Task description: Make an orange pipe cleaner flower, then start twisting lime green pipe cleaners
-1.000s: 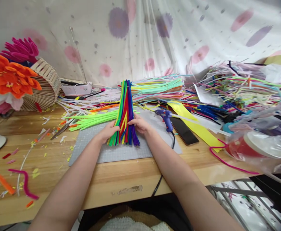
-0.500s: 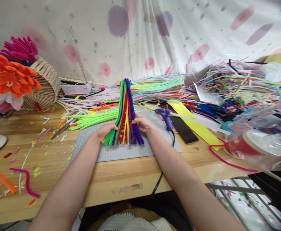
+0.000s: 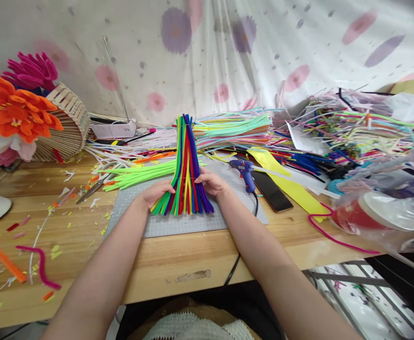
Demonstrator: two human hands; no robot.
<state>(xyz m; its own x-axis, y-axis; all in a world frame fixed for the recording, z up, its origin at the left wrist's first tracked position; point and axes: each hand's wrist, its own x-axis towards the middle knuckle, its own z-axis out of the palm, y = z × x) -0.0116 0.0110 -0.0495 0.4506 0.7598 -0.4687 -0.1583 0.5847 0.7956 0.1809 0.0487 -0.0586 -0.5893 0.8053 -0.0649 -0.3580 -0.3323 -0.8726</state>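
A bundle of rainbow pipe cleaners [image 3: 185, 160] stands over the grey cutting mat [image 3: 150, 225], narrow at the top and fanned out at its lower end. My left hand [image 3: 156, 192] grips its green left side, thumb in front. On the purple right side, my right hand [image 3: 210, 182] holds it with the thumb in front; the other fingers are partly hidden behind the stems. Thin ties cross the bundle near its top and lower down. Bright green pipe cleaners [image 3: 139, 175] lie beside it on the left.
A blue glue gun [image 3: 245, 174], a black phone [image 3: 272, 191] and yellow ribbon [image 3: 291, 186] lie to the right. Scissors [image 3: 89, 191] and scraps lie left, near orange flowers [image 3: 17, 111]. Mixed pipe cleaners [image 3: 235, 127] are piled behind.
The lower ends of the bundle have spread slightly, and the gap in its middle has narrowed. Both hands keep their hold. The view has shifted very slightly.
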